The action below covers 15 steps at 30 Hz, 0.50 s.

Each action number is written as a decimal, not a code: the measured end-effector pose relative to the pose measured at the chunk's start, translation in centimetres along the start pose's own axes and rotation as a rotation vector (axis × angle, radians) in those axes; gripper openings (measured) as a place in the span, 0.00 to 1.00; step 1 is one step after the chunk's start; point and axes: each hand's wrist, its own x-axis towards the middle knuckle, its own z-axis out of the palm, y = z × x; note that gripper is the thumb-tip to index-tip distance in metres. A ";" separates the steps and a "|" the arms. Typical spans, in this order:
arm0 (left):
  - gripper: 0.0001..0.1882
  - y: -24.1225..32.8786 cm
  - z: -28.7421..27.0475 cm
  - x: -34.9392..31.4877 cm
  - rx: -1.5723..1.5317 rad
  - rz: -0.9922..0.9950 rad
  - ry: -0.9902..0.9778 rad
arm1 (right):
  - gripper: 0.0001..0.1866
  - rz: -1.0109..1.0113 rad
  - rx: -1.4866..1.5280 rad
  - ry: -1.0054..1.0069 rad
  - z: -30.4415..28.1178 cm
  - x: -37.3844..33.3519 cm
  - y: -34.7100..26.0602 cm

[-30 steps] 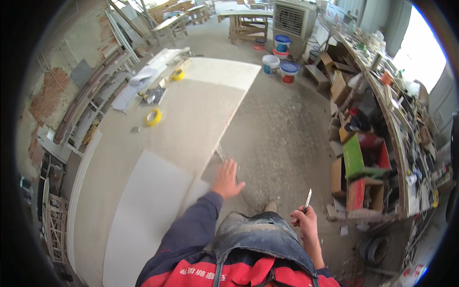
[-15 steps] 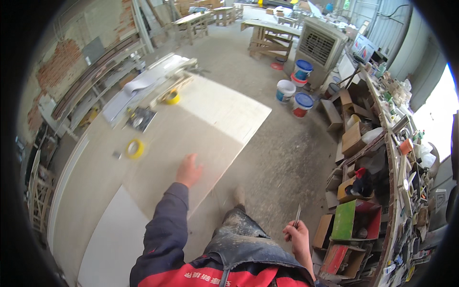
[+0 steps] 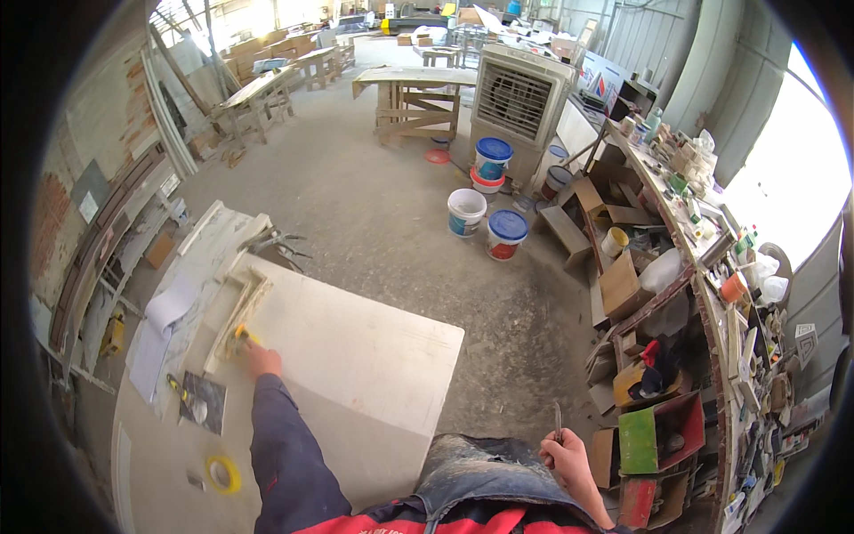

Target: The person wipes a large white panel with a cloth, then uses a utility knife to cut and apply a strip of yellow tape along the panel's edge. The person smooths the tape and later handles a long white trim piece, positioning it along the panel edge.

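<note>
At the far left part of the table, my left hand [image 3: 261, 360] is closed on the edge of a roll of yellow tape [image 3: 241, 333], beside thin wooden strips [image 3: 237, 311]. Its fingertips are partly hidden. My right hand [image 3: 569, 456] is closed round the handle of a slim knife [image 3: 558, 416], blade up, over the floor at my right. A pale board [image 3: 356, 338] lies on the table under my left forearm. Another roll of yellow tape [image 3: 223, 475] lies nearer to me. A yellow-handled scraper [image 3: 182, 392] rests on a dark square plate [image 3: 210, 416].
White sheets [image 3: 169, 311] lie along the table's left side. Ahead on the floor stand several buckets [image 3: 508, 235] and a large air cooler [image 3: 514, 98]. Down my right runs a cluttered bench [image 3: 703, 240] with cardboard boxes [image 3: 627, 283] below it. Further off are wooden work tables [image 3: 414, 80].
My left hand has reached forward and left across the board to the farther tape roll and taken hold of it. My view has shifted, and my right hand still holds the knife.
</note>
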 end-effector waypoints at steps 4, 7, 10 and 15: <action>0.26 1.0 1.0 0.8 0.041 -0.005 0.016 | 0.07 0.050 -0.085 -0.081 2.3 4.2 -2.5; 0.17 -0.4 0.6 1.1 0.008 -0.068 0.036 | 0.05 -0.027 -0.197 -0.188 4.6 8.2 -5.1; 0.15 0.3 -1.0 -0.9 0.016 -0.129 -0.011 | 0.08 -0.034 -0.319 -0.304 6.9 11.8 -7.7; 0.13 4.3 -1.9 -8.3 0.063 0.072 0.061 | 0.11 -0.151 -0.512 -0.614 12.6 19.7 -10.3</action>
